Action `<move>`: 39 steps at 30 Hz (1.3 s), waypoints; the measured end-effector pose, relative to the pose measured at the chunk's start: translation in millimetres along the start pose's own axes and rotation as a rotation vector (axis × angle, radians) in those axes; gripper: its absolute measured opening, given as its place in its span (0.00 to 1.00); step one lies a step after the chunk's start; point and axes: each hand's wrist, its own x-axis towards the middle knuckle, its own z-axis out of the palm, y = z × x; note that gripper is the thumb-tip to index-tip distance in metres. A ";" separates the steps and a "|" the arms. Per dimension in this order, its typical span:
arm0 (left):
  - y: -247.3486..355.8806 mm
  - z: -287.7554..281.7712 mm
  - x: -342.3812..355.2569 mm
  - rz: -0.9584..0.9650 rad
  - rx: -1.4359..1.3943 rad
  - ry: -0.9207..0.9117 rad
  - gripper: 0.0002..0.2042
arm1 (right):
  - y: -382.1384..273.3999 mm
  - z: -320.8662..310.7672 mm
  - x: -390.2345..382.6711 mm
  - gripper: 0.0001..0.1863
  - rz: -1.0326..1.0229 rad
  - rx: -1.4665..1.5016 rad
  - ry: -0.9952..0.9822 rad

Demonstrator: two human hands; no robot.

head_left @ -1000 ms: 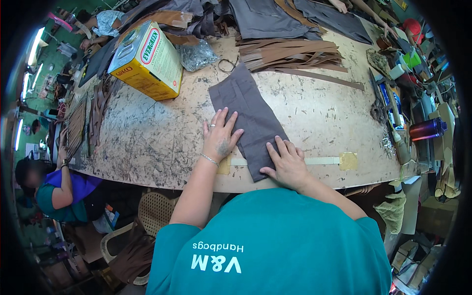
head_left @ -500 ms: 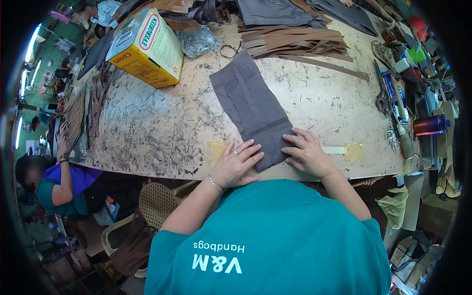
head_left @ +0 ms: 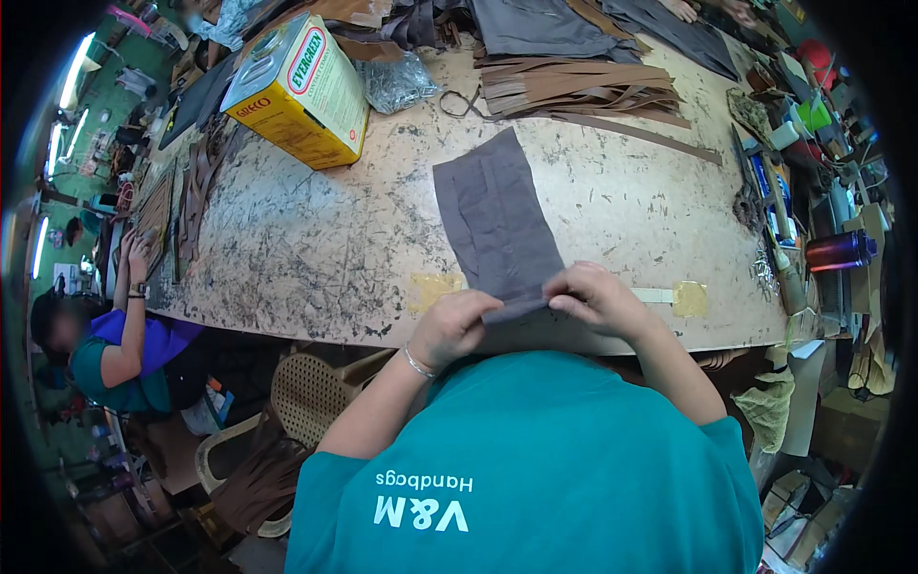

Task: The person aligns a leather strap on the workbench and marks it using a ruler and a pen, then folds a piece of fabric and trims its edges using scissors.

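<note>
- Dark grey-brown, roughly oblong sheet of thin, pliable material [head_left: 499, 215]: lying on the pale, scuffed worktop [head_left: 316, 249] in front of the person, slightly aslant, near edge turned up between the hands.
- Left hand [head_left: 449, 323]: pinching the sheet's near left corner, thumb against bent fingers.
- Right hand [head_left: 598, 298]: pinching the near right corner the same way (fingertips partly hidden behind the material).
- Step, as judged: handling the turned-up near edge. Best done with equal tension from both corners, edge straight, wrists low. Pulling harder on one side would probably skew it; creases in the body would want smoothing first.
- Count, at the hands: one sheet, two hands.
- Count, beside them: two yellowish, translucent tape patches [head_left: 690, 298], one flat white strip [head_left: 653, 295] running to the right-hand patch.
- Count, farther back: one yellow-and-white rectangular metal can [head_left: 296, 105], one clear, crinkled plastic bag [head_left: 397, 81], one loose long brown strip [head_left: 660, 142].
- Pile of flat brown strips [head_left: 583, 88]: one pile; strips overlap too much to number.
</note>
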 end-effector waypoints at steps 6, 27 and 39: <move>-8.0 -5.0 20.1 -0.546 -0.409 0.030 0.10 | 30.6 0.7 31.1 0.37 0.074 0.743 0.052; 21.5 3.2 39.8 -0.404 0.506 0.350 0.33 | 32.0 38.7 49.2 0.29 0.191 -0.066 0.557; 2.9 0.9 45.0 -0.039 0.551 0.051 0.08 | 29.4 -2.2 28.6 0.31 -0.303 -0.383 0.377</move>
